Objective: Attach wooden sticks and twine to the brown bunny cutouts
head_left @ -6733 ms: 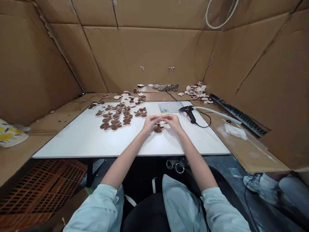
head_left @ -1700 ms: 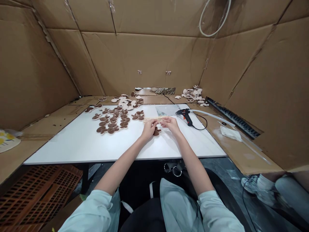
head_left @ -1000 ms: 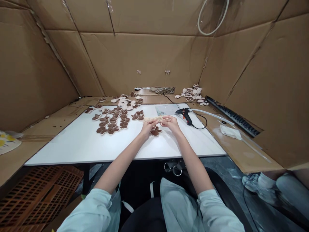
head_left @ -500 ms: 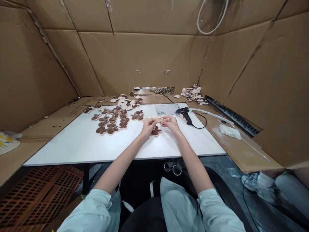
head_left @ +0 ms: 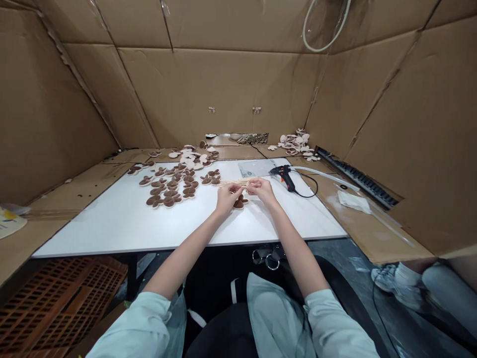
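Observation:
My left hand [head_left: 228, 196] and my right hand [head_left: 262, 189] are close together above the white board [head_left: 122, 223], fingers closed in a pinch. Between them they hold thin cream-coloured cord [head_left: 238, 183], which stretches out past the left fingertips. The exact form of the cord at the fingers is too small to make out. Just below the hands lies a brown, pale-edged piece with rounded lobes [head_left: 239, 203], partly covered by the left hand. Several similar brown pieces [head_left: 172, 193] are spread to the left. One small cluster [head_left: 211, 177] sits near the cord's left end.
A black glue gun [head_left: 285, 176] with a clear glue stick and cable lies right of the hands. Behind it is a transparent sheet [head_left: 253, 169]. Pale pieces [head_left: 296, 143] are heaped at the back right. Cardboard walls [head_left: 238, 84] enclose the table. A person's shoe [head_left: 385, 277] shows at lower right.
The right hand has shifted slightly left, so the fingertips of both hands are closer together at the cord. The whole view has moved a little; objects on the board stay put.

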`<state>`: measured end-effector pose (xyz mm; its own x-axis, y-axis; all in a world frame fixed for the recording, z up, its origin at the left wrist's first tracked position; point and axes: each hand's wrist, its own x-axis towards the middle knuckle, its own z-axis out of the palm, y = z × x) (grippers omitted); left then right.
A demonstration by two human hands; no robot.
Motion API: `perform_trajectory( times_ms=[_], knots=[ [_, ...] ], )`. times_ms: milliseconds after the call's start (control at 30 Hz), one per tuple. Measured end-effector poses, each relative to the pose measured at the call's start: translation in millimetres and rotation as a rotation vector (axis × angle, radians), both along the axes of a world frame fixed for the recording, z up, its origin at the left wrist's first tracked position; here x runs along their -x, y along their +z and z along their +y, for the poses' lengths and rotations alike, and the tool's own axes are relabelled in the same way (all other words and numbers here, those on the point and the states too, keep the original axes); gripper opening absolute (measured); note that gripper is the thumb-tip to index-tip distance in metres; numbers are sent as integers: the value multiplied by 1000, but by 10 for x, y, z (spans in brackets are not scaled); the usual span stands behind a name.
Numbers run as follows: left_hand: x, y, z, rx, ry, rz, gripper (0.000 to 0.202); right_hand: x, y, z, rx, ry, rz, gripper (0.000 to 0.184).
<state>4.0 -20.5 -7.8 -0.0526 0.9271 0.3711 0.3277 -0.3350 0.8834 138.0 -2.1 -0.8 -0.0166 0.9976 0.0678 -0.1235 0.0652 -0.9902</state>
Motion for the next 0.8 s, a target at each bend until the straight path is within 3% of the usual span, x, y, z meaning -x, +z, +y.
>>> perform_trajectory(
  times_ms=[233, 533, 800],
  knots=[
    [2, 14, -11, -43, 42, 40, 16, -4, -3, 10, -8, 9, -23, 33],
    [4, -30, 26, -55, -7, 98, 16, -7, -9, 23, -8, 0, -18, 33],
    [9, -10, 31, -94, 137, 2, 13, -7, -13, 22, -22, -24, -56, 29]
  ],
)
